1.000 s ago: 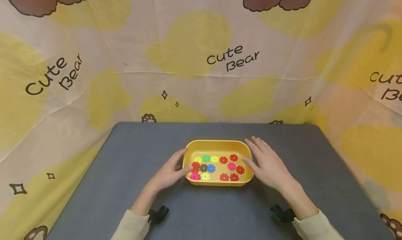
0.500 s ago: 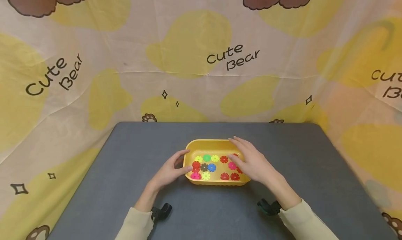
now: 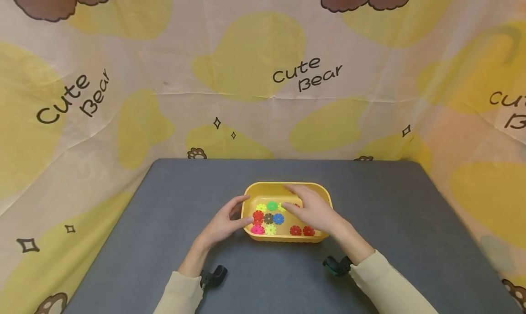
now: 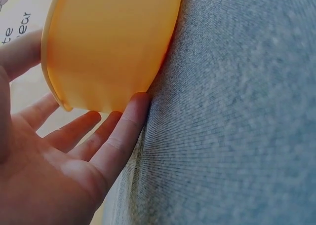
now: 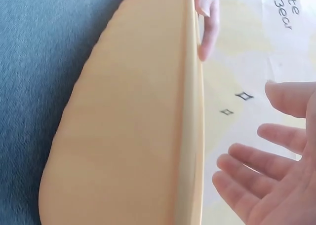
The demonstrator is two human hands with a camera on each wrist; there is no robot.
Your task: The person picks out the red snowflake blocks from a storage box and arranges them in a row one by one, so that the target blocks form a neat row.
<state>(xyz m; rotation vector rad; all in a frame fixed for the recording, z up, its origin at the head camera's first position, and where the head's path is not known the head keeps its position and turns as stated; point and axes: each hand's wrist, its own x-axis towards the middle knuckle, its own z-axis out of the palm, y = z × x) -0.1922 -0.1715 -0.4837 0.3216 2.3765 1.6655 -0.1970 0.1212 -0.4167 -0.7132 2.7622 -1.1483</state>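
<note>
1. Head view: a yellow tray [image 3: 283, 239] sits on the grey table [image 3: 267, 282], printed cloth [image 3: 246, 54] hanging behind.
2. Inside the tray lie notched discs — a blue disc [image 3: 278, 218] beside a dark disc [image 3: 269, 218], a green disc [image 3: 272, 206] farther back, two red discs [image 3: 296, 230] near the front wall.
3. The left hand [image 3: 222, 225] grips the tray's left end, thumb over the rim, fingers slightly apart against the outer wall.
4. The right hand [image 3: 316, 211] hovers above the tray's right part — fingers loosely spread, thumb apart — hiding some discs.
</note>
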